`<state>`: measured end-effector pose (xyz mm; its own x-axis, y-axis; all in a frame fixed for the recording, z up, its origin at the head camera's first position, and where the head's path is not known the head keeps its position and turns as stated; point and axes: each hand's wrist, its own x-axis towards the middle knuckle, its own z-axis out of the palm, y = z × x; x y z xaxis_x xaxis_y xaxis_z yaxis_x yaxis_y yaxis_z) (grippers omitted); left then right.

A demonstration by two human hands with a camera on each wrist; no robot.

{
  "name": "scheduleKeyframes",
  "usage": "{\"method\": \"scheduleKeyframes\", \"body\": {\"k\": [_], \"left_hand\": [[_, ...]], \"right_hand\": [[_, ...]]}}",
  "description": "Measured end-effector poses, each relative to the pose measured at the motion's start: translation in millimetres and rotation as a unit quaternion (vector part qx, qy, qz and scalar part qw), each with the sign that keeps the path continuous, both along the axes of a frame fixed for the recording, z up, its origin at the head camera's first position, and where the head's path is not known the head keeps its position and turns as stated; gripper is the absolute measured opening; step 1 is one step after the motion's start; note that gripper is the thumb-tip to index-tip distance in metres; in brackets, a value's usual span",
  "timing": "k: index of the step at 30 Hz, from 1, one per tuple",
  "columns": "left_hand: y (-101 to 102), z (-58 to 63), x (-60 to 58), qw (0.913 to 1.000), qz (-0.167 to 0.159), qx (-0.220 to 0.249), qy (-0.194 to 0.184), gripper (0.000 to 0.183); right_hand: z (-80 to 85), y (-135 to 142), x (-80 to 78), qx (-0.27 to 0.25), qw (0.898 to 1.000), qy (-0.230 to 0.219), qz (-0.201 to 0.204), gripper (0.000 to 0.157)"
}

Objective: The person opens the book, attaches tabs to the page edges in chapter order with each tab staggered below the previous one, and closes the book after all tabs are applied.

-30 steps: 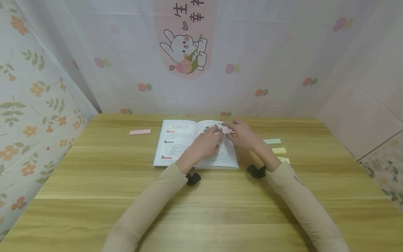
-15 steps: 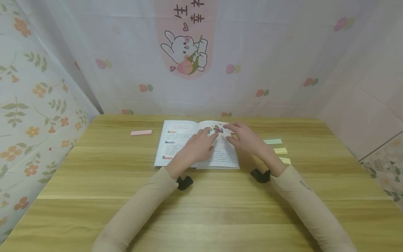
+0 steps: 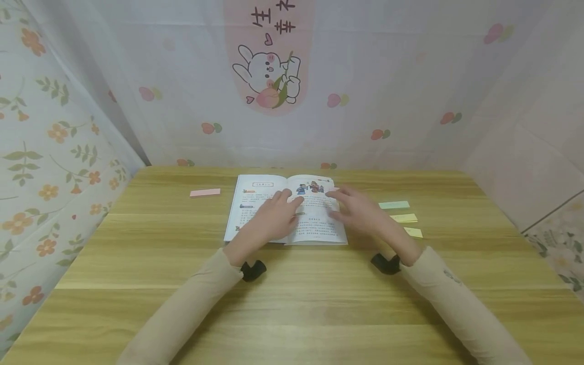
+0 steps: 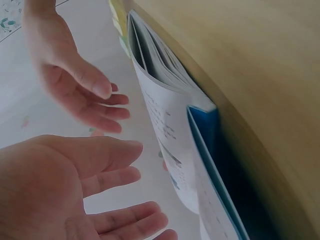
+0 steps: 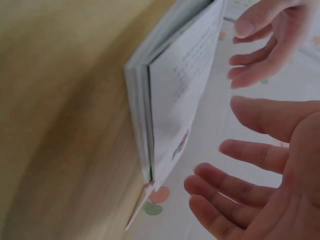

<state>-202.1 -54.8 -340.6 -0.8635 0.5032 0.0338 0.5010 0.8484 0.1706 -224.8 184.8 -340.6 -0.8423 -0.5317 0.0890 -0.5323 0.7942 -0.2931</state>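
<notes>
An open book [image 3: 315,223] with printed text and a small coloured picture lies on the wooden table. My left hand [image 3: 274,215] is over the book's middle and left page, fingers loosely spread and holding nothing. Over the right page's outer edge is my right hand [image 3: 360,210], its fingers apart and likewise holding nothing. Both wrist views show gaps between the hands and the pages. A pink sticky strip [image 5: 138,209] juts out from the book's edge in the right wrist view.
Another pink sticky strip [image 3: 205,192] lies left of the book. To the right lie a green sticky strip [image 3: 395,205] and yellow sticky notes [image 3: 405,218], partly behind the right forearm. A patterned curtain [image 3: 388,76] hangs behind the table's far edge.
My left hand has drawn back leftward and nearer, uncovering the picture on the right page. My right hand has shifted slightly right and nearer. The book stays in place.
</notes>
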Motion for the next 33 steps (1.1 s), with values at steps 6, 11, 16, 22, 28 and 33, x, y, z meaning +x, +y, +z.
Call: {"method": "scheduleKeyframes", "body": {"k": [6,11,16,22,28,33], "left_hand": [[-9,-3.7,3.2,1.0,-0.003,-0.009,0.0,0.046],[-18,-7.2,5.8,0.9999,-0.006,-0.008,-0.007,0.046],[-28,-9.7,10.4,0.9998,-0.003,-0.014,-0.013,0.046],[-38,-10.0,16.8,0.9996,0.0,-0.02,-0.019,0.047],[-50,-15.0,20.7,0.9993,0.006,-0.019,-0.031,0.042],[-59,-18.0,23.5,0.9991,0.003,-0.011,-0.04,0.029]], "right_hand": [[-5.8,2,3.8,0.018,0.999,0.011,0.028,0.058],[-11.1,4,7.6,0.018,0.999,0.0,0.041,0.066],[-13.5,8,14.0,0.02,0.999,-0.028,0.037,0.076],[-15.7,14,18.9,0.032,0.997,-0.046,0.051,0.083],[-20.6,18,19.3,0.032,0.996,-0.06,0.062,0.086],[-21.0,18,18.7,0.035,0.995,-0.06,0.066,0.084]]}}
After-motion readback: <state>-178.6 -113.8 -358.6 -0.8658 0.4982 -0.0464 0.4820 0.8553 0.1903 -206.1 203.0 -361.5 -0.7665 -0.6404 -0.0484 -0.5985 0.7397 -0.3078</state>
